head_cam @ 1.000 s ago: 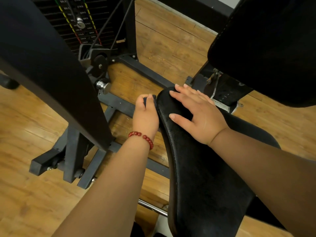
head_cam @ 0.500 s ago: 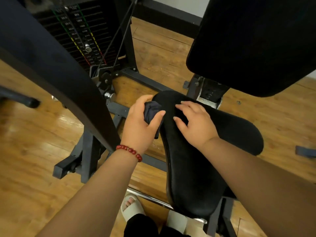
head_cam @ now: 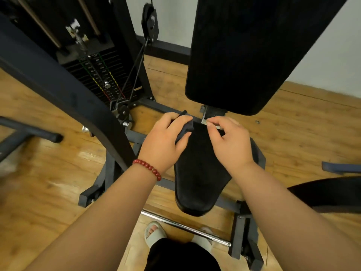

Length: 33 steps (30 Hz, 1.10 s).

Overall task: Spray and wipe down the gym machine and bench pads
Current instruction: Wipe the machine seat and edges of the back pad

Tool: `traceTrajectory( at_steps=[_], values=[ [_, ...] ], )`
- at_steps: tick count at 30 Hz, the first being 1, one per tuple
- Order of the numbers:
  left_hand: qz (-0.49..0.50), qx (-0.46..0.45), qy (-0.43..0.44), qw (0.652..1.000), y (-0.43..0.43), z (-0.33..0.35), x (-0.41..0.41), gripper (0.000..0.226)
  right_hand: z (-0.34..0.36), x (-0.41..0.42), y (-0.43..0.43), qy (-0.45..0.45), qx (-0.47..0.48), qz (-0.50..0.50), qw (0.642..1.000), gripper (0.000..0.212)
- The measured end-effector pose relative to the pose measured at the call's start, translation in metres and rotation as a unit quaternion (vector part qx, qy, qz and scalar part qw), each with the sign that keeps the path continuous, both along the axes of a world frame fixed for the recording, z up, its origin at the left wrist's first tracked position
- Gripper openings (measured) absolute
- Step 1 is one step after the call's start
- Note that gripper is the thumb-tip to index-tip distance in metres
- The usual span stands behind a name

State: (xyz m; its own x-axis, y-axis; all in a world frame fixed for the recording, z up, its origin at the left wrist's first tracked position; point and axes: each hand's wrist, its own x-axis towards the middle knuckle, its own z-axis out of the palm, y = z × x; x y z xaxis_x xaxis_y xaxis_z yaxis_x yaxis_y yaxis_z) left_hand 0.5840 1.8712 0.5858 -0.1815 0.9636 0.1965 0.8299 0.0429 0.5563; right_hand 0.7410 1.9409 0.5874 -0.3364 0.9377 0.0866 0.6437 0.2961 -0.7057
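Left hand (head_cam: pixel 166 141): gripped the cloth (head_cam: pixel 186 127) between thumb and curled fingers.
Cloth: dark and bunched, lying against the far end of the seat pad (head_cam: pixel 197 178), below the back pad (head_cam: pixel 244 55).
Right hand (head_cam: pixel 230 143): fingers curled over that same end; whether it pinched anything could not be told.
Weight stack (head_cam: pixel 97 75): stood behind, to the left.

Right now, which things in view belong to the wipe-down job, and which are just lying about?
Job:
- dark cloth, gripped by the left hand
- right hand, over the seat pad's far end
- seat pad
- back pad
- machine frame

Just about:
- bead bracelet
- sandal
- wood floor

No spray bottle in view.
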Motion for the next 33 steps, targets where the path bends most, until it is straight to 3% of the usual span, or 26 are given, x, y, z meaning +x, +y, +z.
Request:
traceTrajectory(
  at_steps=[19,33],
  values=[
    [-0.032,0.179,0.084,0.98,0.002,0.181,0.079,0.037,0.172,0.067,-0.01,0.211,0.135,0.01,0.968,0.011],
    [-0.051,0.268,0.087,0.958,0.075,0.253,0.065,0.036,0.248,0.053,0.053,0.265,0.224,0.008,0.938,0.011]
  ],
)
